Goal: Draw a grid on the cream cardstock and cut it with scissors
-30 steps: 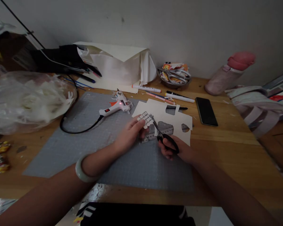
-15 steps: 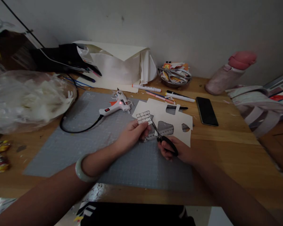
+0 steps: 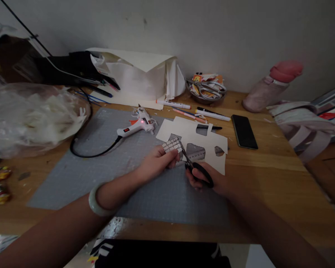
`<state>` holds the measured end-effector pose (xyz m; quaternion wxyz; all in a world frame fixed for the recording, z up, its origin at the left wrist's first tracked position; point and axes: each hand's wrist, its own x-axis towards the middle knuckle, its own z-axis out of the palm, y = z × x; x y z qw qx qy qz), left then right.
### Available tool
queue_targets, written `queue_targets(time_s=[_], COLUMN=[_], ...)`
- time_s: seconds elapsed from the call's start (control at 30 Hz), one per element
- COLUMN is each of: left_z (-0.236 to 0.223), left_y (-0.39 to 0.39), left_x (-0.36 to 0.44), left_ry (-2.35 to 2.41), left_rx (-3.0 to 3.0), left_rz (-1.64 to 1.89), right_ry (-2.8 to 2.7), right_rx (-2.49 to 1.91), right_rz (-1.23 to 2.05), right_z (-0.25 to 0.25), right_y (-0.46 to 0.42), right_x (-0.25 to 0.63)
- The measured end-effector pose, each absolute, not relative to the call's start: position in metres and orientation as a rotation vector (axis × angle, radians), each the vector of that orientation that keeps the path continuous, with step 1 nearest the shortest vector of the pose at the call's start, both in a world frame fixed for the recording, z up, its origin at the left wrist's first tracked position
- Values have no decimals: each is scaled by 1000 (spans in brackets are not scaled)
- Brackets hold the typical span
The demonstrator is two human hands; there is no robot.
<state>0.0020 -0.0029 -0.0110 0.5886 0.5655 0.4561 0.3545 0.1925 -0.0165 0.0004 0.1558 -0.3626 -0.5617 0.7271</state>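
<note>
Both our hands meet near the centre of the grey gridded cutting mat [image 3: 106, 175]. Our left hand [image 3: 156, 163], a pale green bangle [image 3: 96, 203] on its wrist, pinches a small white paper piece drawn with a black grid of cells [image 3: 171, 145] between thumb and fingers, holding it just above the mat. Our right hand [image 3: 208, 180] is closed through the loops of the black-handled scissors [image 3: 194, 165], whose blades point toward ten o'clock and meet the right edge of the gridded paper piece; we cannot tell how far the blades are parted.

Just beyond the hands, at twelve o'clock, lies a cream card sheet with shapes cut out of it [image 3: 197, 139], partly on the mat. At ten o'clock from the hands rests a white hot glue gun with a red light [image 3: 136, 125], its black cord [image 3: 92, 150] curling off to the left. At two o'clock a black phone [image 3: 244, 131] lies flat on the wooden tabletop [image 3: 281, 178], with white marker pens [image 3: 212, 115] between it and the card.
</note>
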Motion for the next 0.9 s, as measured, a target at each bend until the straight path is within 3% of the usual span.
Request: queue_targets(time_s=[0.9], left_z=[-6], left_y=[-3], left_x=[4], left_ry=[1082], left_rx=[1266], left_rz=[814], right_ry=[-1595], right_rx=[-1013], right_rz=[2100], right_z=[-1], right_y=[-16], right_x=[193])
